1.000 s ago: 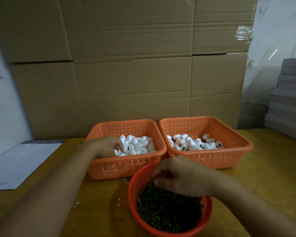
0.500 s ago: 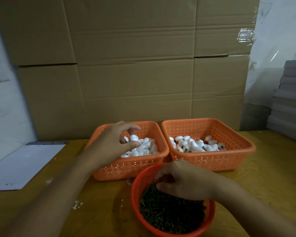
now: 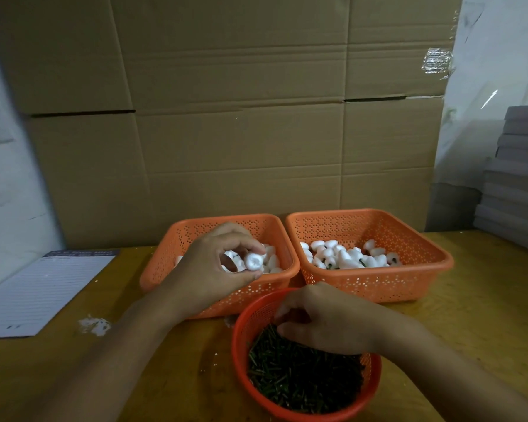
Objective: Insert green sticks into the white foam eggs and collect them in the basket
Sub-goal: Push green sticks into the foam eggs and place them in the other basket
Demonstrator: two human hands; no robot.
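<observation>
Foam egg (image 3: 254, 261): white, pinched between thumb and fingertips of the left hand (image 3: 214, 274), raised above the left basket (image 3: 162, 263); one rounded end faces the camera, long axis running roughly away from the viewer.
Left basket: orange, rectangular, perforated; holds loose white foam eggs (image 3: 270, 261).
Right basket (image 3: 424, 275): same type, just beside the left one; holds foam eggs (image 3: 345, 257), some with green stems visible.
Round basket (image 3: 241, 339): red-orange, nearest the viewer; filled with green sticks (image 3: 299, 379) lying in all directions.
Right hand (image 3: 326, 319): fingers curled down into the sticks; whether it grips one cannot be told.
Worktop (image 3: 485, 315): yellow wood; lined paper pad (image 3: 40, 293) at left, white crumbs (image 3: 94, 325) nearby.
</observation>
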